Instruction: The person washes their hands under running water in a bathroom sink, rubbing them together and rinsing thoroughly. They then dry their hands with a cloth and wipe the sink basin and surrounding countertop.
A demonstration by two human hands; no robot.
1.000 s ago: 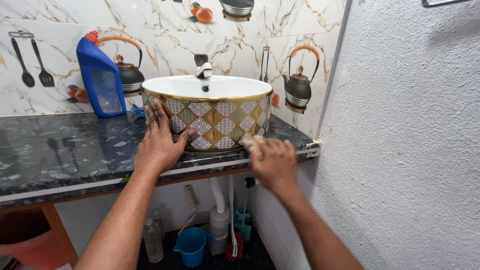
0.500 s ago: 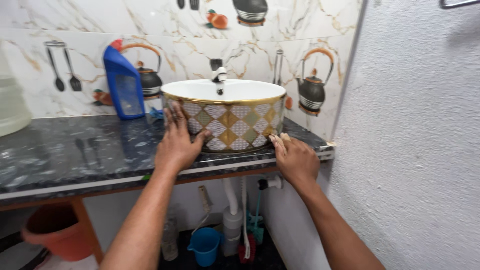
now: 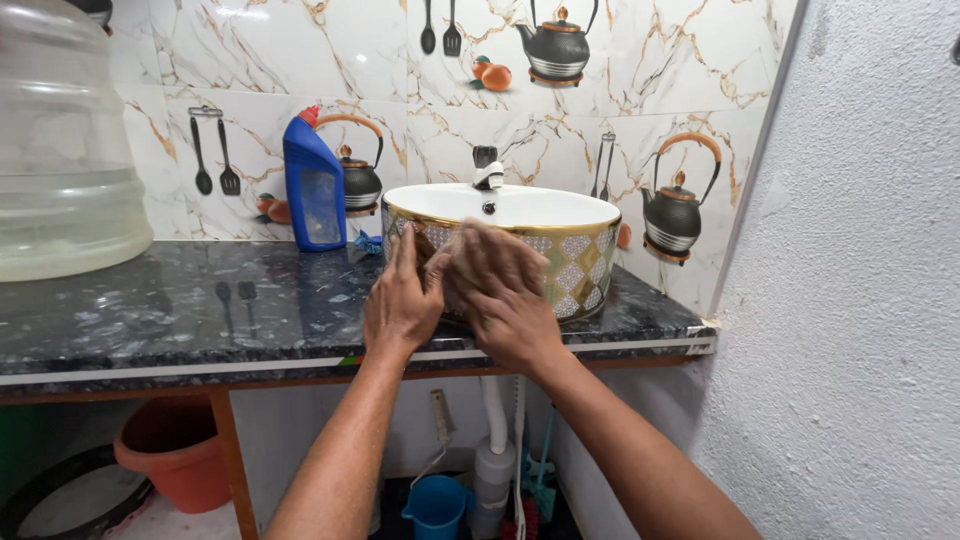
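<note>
1. Left hand (image 3: pixel 403 303): bare, no glove, ring or watch.
2. Right hand (image 3: pixel 505 295): bare too, blurred at the fingers.
3. Both forearms behind the hands: uncovered, no sleeve in view.

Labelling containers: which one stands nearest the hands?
The blue plastic bottle with red cap, upright on the counter beside the basin; the clear water jug stands farther left.

The front of the patterned basin (image 3: pixel 560 262) is covered by the left hand (image 3: pixel 403 300) and the right hand (image 3: pixel 503 292) — the latter blurred. The clear water jug (image 3: pixel 62 160) is cut off at the left edge.
</note>
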